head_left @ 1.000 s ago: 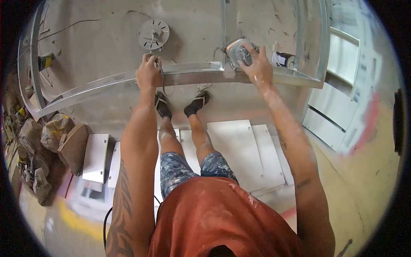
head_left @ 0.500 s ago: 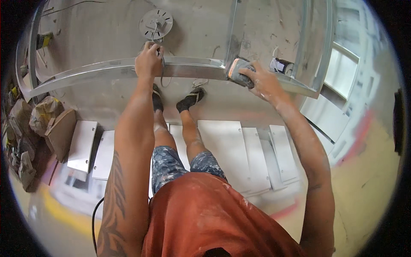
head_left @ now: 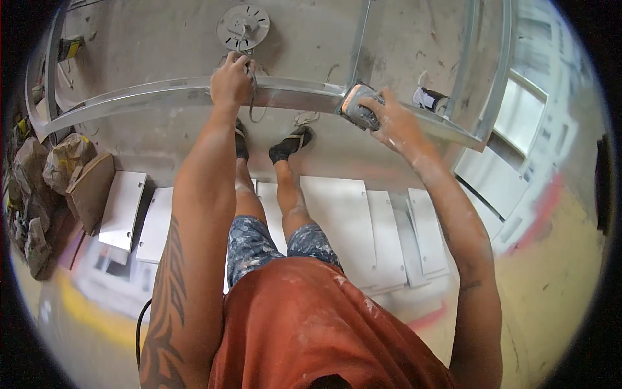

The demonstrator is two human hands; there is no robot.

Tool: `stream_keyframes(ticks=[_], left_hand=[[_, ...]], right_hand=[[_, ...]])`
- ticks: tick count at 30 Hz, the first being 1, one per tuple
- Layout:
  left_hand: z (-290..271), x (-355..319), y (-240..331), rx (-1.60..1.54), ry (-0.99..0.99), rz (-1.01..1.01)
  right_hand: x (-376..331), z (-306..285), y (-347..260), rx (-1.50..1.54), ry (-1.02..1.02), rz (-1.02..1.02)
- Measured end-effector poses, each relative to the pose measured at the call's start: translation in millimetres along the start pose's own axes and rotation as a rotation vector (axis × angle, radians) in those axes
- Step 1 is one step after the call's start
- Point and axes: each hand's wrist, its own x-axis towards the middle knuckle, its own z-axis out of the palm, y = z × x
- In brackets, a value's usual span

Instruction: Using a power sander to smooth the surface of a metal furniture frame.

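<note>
My right hand (head_left: 393, 124) grips a grey and black palm sander (head_left: 358, 107) with an orange stripe. The sander sits against the long metal rail (head_left: 295, 94), just where an upright bar meets it. Closed around a thin grey cord (head_left: 253, 91), my left hand (head_left: 231, 79) is over the same rail, farther left. A loop of that cord hangs below the hand. Just beyond my left fingers, a round, slotted cord reel (head_left: 243, 27) lies on the floor, with cord at its centre.
White panels (head_left: 337, 220) lie behind my feet, with more panels (head_left: 492, 175) at the right. Dusty wrapped bundles (head_left: 68, 159) and a brown board (head_left: 92, 193) stand at the left. A dark can-like object (head_left: 429, 100) is inside the frame near its right corner.
The sander has slid slightly left along the rail in my right hand. My left hand keeps its hold on the cord, and the whole view has shifted a little.
</note>
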Motion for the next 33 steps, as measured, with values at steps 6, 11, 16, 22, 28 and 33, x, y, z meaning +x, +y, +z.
stream_keyframes(ticks=[6,11,16,22,28,33], left_hand=[[-1,0,-2,-0.039,0.016,0.004],[-1,3,1,-0.026,0.010,-0.020],[1,-1,-1,-0.042,0.017,0.007],[3,-3,-3,-0.038,0.021,0.010],[2,1,-4,-0.039,0.034,0.004],[3,-3,-5,-0.030,0.015,-0.011]], right_hand=[[-11,8,-7,0.001,-0.030,0.130],[-12,34,-29,0.130,0.176,0.346],[-5,36,-47,0.206,0.326,0.619],[5,29,-53,0.224,0.249,0.638],[-1,37,-60,0.233,0.264,0.630],[6,39,-54,0.218,0.327,0.602]])
